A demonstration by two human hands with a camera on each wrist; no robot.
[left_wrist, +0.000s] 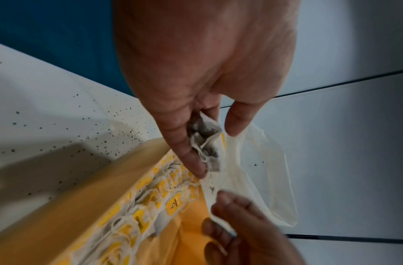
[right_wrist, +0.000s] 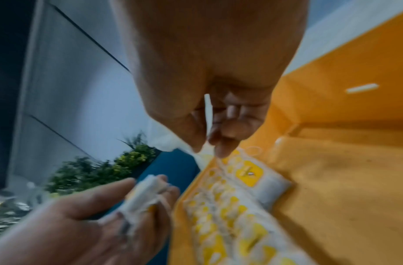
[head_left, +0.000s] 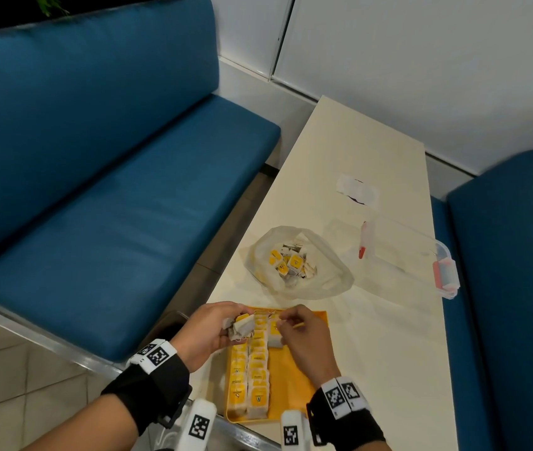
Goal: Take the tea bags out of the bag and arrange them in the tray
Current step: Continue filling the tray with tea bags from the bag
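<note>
Tray: the yellow tray point(head_left: 304, 379) sits at the near table edge, directly under both hands; its right half shows bare floor.
Arranged rows: two full columns of tea bags point(head_left: 252, 375) lie overlapped along the tray's left side, yellow tags up; a third column is only begun at the far end.
Left hand: the left hand point(head_left: 214, 330) is curled round a small bunch of loose tea bags point(head_left: 242, 325), held above the tray's far left corner; the left wrist view shows thumb and fingers closed on crumpled paper sachets.
Right hand: the right hand point(head_left: 304, 336) pinches a single tea bag point(right_wrist: 208, 114) edge-on between thumb and forefinger, just above the started third column.
Step in hand: judged to be laying one bag onto the third column. To do it well, lower it flat with the tag upward, overlap it evenly on the bag already there, and keep the string from snagging the neighbouring row.
Feeding: the left hand should offer one bag at a time, so that tangled strings separate before placement.
Plastic bag: the open plastic bag point(head_left: 300, 265) lies just beyond the tray, with more tea bags inside.
Container: a clear lidded container point(head_left: 411, 255) stands farther right, apart from the work.
</note>
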